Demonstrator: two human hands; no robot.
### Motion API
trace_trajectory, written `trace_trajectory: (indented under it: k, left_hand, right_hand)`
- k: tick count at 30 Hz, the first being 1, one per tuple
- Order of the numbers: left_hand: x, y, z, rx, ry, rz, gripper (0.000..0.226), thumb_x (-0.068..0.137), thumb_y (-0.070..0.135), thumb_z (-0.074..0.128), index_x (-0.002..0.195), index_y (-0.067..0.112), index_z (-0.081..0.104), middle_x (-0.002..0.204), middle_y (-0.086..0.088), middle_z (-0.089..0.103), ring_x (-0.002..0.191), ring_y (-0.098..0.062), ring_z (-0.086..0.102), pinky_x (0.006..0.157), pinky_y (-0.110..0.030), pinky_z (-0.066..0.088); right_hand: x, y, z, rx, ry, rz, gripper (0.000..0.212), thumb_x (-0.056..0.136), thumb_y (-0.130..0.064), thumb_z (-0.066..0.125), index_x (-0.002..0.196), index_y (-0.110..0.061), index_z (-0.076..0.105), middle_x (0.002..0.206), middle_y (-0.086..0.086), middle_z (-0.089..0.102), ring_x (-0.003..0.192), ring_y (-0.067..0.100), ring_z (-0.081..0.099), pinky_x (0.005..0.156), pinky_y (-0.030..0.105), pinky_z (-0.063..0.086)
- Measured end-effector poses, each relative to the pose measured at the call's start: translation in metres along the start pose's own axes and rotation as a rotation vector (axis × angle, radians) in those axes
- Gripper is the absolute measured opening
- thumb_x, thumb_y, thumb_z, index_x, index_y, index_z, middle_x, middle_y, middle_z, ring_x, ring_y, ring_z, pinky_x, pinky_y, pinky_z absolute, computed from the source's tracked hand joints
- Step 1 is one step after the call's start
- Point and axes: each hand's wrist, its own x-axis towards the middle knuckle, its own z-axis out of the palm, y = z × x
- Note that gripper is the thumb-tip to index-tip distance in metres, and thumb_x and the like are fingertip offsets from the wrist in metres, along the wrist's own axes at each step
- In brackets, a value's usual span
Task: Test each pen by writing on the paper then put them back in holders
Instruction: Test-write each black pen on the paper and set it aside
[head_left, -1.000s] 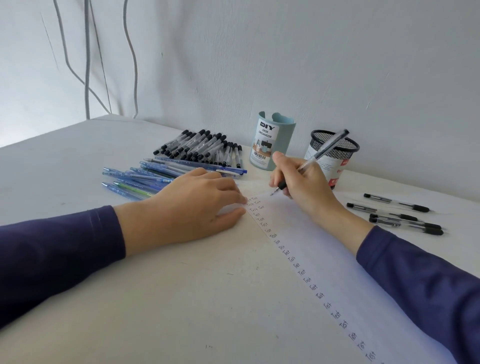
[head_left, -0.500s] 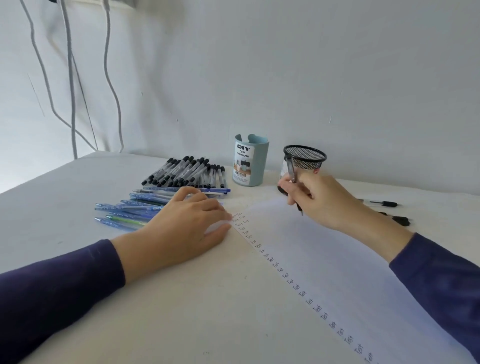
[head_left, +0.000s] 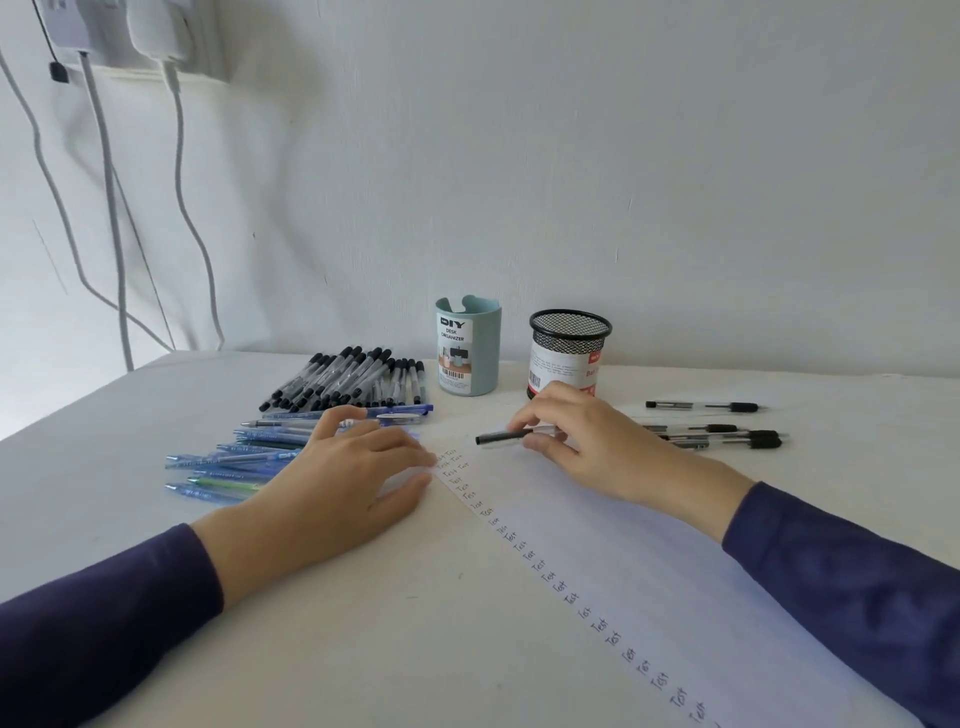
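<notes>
Lower right of frame: paper (head_left: 649, 545) lies on the table (head_left: 311, 623); a column of "Test" words (head_left: 540, 564) runs along its left edge up toward the centre.

Centre left: left hand (head_left: 337, 478) rests flat on the paper's upper left corner, fingers straight and spread; position matches the two earlier frames.

Centre: right hand (head_left: 587, 447) pinches the pen (head_left: 498, 437) between thumb and fingertips. The pen is horizontal and low over the top of the paper, its dark end pointing frame-left; whether it touches the surface, cannot tell.

Change: 1.0 s ago the tip was on the paper at the head of the column; 0.5 s ago the pen was lifted near upright; now it is level and off the writing line. Judgement: the writing test for this pen is finished and it is being moved away.

Left of centre: blue pens (head_left: 234, 462) fanned on the table; behind them a pile of black pens (head_left: 353, 382). Right of centre: loose black pens (head_left: 711, 434).

Far, against the wall: blue-green holder (head_left: 467, 345) and mesh holder (head_left: 569, 348), the latter just behind the right hand; no pen shows above either rim. Judgement: returning pens to the holders is still to do.

Upper left: cables (head_left: 109, 208) hang down the wall.
</notes>
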Motion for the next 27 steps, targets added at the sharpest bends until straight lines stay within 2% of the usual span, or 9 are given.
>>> trace_trajectory:
  k: [5, 10, 13, 15, 18, 20, 23, 25, 27]
  left_hand:
    - [0.001, 0.000, 0.000, 0.006, -0.002, 0.004, 0.049, 0.099, 0.056, 0.024, 0.112, 0.039, 0.068, 0.107, 0.024, 0.065, 0.100, 0.001, 0.061, 0.108, -0.032, 0.021]
    - [0.004, -0.005, 0.000, 0.016, 0.005, 0.036, 0.047, 0.096, 0.058, 0.029, 0.107, 0.039, 0.070, 0.105, 0.025, 0.065, 0.097, 0.004, 0.059, 0.106, -0.031, 0.022]
    - [0.018, -0.007, -0.009, 0.003, -0.126, 0.031, 0.051, 0.088, 0.062, 0.028, 0.105, 0.040, 0.071, 0.106, 0.026, 0.064, 0.098, 0.005, 0.058, 0.107, -0.027, 0.020]
    - [0.034, -0.002, -0.019, 0.057, -0.253, 0.019, 0.049, 0.089, 0.064, 0.031, 0.104, 0.038, 0.070, 0.108, 0.026, 0.062, 0.100, 0.005, 0.056, 0.107, -0.027, 0.023]
    - [0.059, 0.013, -0.022, -0.061, -0.260, -0.030, 0.027, 0.096, 0.046, 0.049, 0.116, 0.038, 0.065, 0.115, 0.021, 0.058, 0.096, 0.002, 0.056, 0.096, -0.021, 0.042]
    - [0.070, 0.027, -0.015, -0.163, -0.227, -0.030, 0.031, 0.098, 0.035, 0.052, 0.129, 0.037, 0.059, 0.118, 0.016, 0.058, 0.090, 0.002, 0.055, 0.086, -0.017, 0.046]
    - [0.078, 0.044, 0.000, -0.190, -0.241, -0.005, 0.035, 0.098, 0.035, 0.054, 0.132, 0.032, 0.058, 0.120, 0.011, 0.061, 0.093, -0.003, 0.057, 0.087, -0.017, 0.044]
    - [0.081, 0.050, 0.007, -0.205, -0.275, -0.007, 0.038, 0.098, 0.035, 0.055, 0.135, 0.030, 0.056, 0.120, 0.010, 0.063, 0.092, -0.003, 0.056, 0.085, -0.014, 0.041]
    - [0.082, 0.052, 0.008, -0.215, -0.262, -0.008, 0.039, 0.097, 0.032, 0.056, 0.136, 0.029, 0.055, 0.117, 0.009, 0.066, 0.086, -0.002, 0.055, 0.085, -0.014, 0.043]
  right_hand:
    - [-0.001, -0.001, 0.004, -0.073, 0.029, 0.008, 0.023, 0.101, -0.027, 0.050, 0.117, -0.022, 0.066, 0.097, -0.017, 0.045, 0.078, -0.010, 0.047, 0.074, 0.023, 0.039]
    - [-0.002, 0.001, 0.007, -0.025, -0.085, 0.083, 0.030, 0.099, -0.027, 0.053, 0.126, -0.023, 0.066, 0.099, -0.012, 0.045, 0.088, -0.001, 0.046, 0.083, 0.019, 0.037]
    - [0.000, 0.003, -0.001, 0.023, -0.117, 0.128, 0.033, 0.100, -0.018, 0.050, 0.132, -0.019, 0.061, 0.110, -0.004, 0.049, 0.106, 0.007, 0.045, 0.091, 0.009, 0.034]
    - [0.003, 0.011, -0.017, 0.075, -0.004, 0.190, 0.032, 0.098, -0.005, 0.046, 0.122, -0.011, 0.067, 0.110, 0.002, 0.057, 0.099, 0.008, 0.051, 0.082, 0.002, 0.033]
    - [-0.001, 0.045, -0.043, -0.077, 0.135, 0.355, 0.034, 0.092, 0.003, 0.042, 0.104, -0.011, 0.071, 0.102, 0.002, 0.057, 0.089, 0.013, 0.056, 0.074, 0.015, 0.036]
    - [-0.011, 0.071, -0.054, -0.190, 0.066, 0.455, 0.042, 0.091, 0.007, 0.040, 0.117, -0.011, 0.067, 0.111, 0.005, 0.054, 0.106, 0.021, 0.055, 0.082, 0.021, 0.036]
    - [-0.023, 0.096, -0.066, -0.228, -0.065, 0.541, 0.054, 0.090, 0.010, 0.040, 0.139, -0.011, 0.051, 0.131, 0.010, 0.050, 0.124, 0.025, 0.047, 0.090, 0.020, 0.033]
    - [-0.027, 0.111, -0.071, -0.260, -0.079, 0.584, 0.044, 0.095, 0.002, 0.045, 0.138, -0.006, 0.053, 0.136, 0.012, 0.052, 0.129, 0.028, 0.047, 0.101, 0.027, 0.036]
    - [-0.027, 0.122, -0.072, -0.283, -0.079, 0.606, 0.028, 0.095, -0.004, 0.051, 0.120, 0.006, 0.062, 0.126, 0.022, 0.060, 0.119, 0.038, 0.054, 0.100, 0.040, 0.042]
